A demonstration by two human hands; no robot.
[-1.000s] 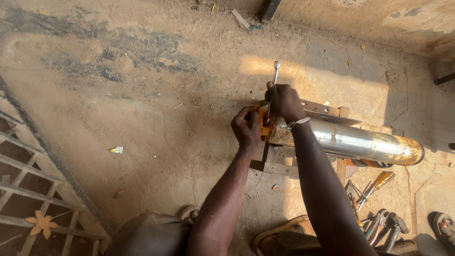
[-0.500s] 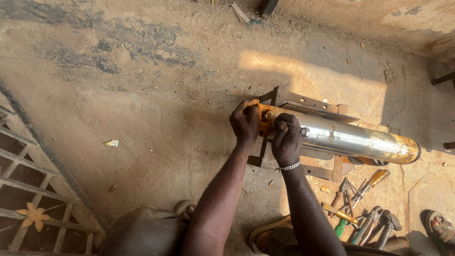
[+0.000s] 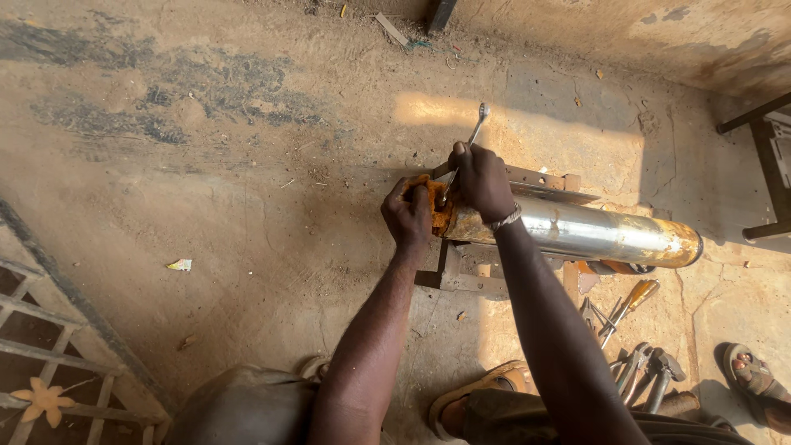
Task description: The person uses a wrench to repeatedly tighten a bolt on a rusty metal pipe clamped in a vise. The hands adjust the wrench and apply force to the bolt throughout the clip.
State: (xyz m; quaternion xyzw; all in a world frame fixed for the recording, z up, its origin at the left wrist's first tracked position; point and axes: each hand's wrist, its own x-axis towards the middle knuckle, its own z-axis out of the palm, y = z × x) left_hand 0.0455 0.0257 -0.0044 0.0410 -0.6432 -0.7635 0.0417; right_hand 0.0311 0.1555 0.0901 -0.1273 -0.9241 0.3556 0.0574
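Seen from the head camera, a person's right hand (image 3: 482, 181) is closed in a fist around a slim metal wrench (image 3: 472, 138) that angles up and away from the rusty orange end (image 3: 437, 206) of a long steel cylinder (image 3: 593, 232). The left hand (image 3: 409, 216) wraps over that orange end, fingers curled against it. The cylinder lies across a low metal frame (image 3: 461, 276) on the dusty concrete floor (image 3: 247, 165), with hand tools (image 3: 630, 338) scattered near a sandalled foot (image 3: 486, 391).
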